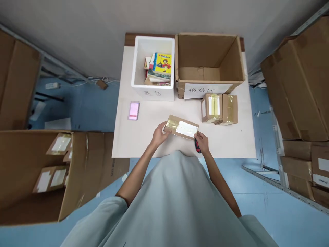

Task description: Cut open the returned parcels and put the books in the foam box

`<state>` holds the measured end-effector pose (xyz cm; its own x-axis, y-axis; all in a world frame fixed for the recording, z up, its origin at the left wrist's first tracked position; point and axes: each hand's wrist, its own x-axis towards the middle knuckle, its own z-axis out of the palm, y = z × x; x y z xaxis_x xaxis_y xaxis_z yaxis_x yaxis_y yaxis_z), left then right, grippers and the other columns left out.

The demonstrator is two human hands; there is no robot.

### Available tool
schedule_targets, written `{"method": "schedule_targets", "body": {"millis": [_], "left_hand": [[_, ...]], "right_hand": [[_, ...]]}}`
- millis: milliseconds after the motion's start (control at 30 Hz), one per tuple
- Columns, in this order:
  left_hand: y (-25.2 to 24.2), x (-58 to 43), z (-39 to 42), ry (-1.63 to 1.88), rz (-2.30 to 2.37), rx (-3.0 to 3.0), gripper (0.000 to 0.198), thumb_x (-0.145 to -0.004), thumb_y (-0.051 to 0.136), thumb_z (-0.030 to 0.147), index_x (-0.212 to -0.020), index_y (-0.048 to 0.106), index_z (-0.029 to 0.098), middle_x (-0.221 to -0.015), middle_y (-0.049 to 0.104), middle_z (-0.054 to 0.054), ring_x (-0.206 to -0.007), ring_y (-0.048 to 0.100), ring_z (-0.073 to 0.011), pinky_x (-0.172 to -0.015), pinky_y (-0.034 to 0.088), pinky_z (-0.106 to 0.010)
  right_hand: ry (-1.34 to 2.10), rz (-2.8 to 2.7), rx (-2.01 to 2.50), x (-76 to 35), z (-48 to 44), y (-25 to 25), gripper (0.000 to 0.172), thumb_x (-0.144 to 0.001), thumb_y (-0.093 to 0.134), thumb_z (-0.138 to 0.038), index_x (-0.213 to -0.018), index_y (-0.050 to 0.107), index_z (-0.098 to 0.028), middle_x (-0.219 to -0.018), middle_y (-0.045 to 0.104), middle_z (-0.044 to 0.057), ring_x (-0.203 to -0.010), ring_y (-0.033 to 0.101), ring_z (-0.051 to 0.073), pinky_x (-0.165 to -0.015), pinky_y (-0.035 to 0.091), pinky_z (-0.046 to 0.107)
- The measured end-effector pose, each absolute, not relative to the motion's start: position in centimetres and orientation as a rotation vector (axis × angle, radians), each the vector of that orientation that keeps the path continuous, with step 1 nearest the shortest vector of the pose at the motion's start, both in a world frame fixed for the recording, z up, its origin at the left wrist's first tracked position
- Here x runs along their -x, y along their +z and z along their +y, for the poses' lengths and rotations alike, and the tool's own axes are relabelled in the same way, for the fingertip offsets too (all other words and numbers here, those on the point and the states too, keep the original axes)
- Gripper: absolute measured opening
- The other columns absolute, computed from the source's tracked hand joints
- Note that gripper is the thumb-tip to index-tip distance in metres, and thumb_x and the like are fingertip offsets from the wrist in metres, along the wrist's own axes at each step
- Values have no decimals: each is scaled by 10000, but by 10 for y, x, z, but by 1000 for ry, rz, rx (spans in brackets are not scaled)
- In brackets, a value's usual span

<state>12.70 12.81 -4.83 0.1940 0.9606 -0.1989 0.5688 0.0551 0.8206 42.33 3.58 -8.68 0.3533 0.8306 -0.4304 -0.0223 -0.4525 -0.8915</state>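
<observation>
A small taped cardboard box (173, 124) with a white label is held slightly tilted over the near part of the table (144, 140). My left hand (159, 134) grips its left end, fingers closed around the edge. At the right end, my right hand (202, 141) pinches the corner near the label. A red and black box cutter (197, 145) lies beside my right hand, partly covered by it; I cannot tell if the hand touches it. Two more taped cardboard boxes (214, 108) stand side by side behind, to the right.
At the table's back are a white foam bin (154, 92) with several books (163, 63) and a large open carton (209, 51). A blurred pink item (133, 110) lies at left. Another open carton (87, 171) with parcels stands lower left; shelving with boxes (298, 168) is at right.
</observation>
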Motion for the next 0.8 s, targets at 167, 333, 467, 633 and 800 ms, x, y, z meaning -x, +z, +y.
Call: {"method": "schedule_targets", "body": {"millis": [167, 333, 467, 633, 800], "left_hand": [[-69, -113, 49, 552, 1638, -1184, 934, -809, 876, 386, -1659, 546, 183, -1661, 611, -182, -1404, 687, -370, -1209, 568, -503], [-89, -108, 5, 588, 1628, -1041, 1115, -721, 929, 283, -1730, 459, 237, -1761, 515, -178, -1500, 621, -384, -1260, 522, -538], [-98, -102, -8, 572, 1707, -950, 1178, -698, 926, 211, -1756, 411, 270, -1799, 457, -196, -1545, 576, -420, -1246, 516, -594], [-101, -104, 3, 524, 1714, -905, 1047, -694, 894, 209, -1676, 532, 232, -1726, 554, -199, -1442, 662, -406, -1209, 551, -592], [-98, -111, 19, 474, 1658, -970, 628, -724, 785, 234, -1351, 774, 190, -1367, 820, -121, -1278, 759, -360, -1159, 603, -533]], "right_hand": [[1313, -988, 1756, -436, 21, -98, 630, -858, 783, -705, -1232, 837, -202, -1330, 837, 157, -1271, 790, 390, -1191, 599, 570], [1473, -1075, 1775, -460, -7, -117, 572, -952, 663, -686, -1301, 821, -262, -1359, 837, 102, -1342, 756, 357, -1228, 570, 579], [1569, -1076, 1797, -466, -27, -127, 707, -883, 755, -634, -1476, 742, -250, -1512, 757, 135, -1324, 750, 358, -1215, 575, 591], [1614, -1110, 1752, -450, -35, -129, 823, -869, 794, -545, -1636, 616, -307, -1636, 662, 106, -1392, 693, 354, -1209, 572, 588], [1512, -1077, 1807, -432, -32, -128, 795, -890, 779, -591, -1617, 639, -302, -1608, 656, 138, -1435, 655, 375, -1182, 583, 601]]}}
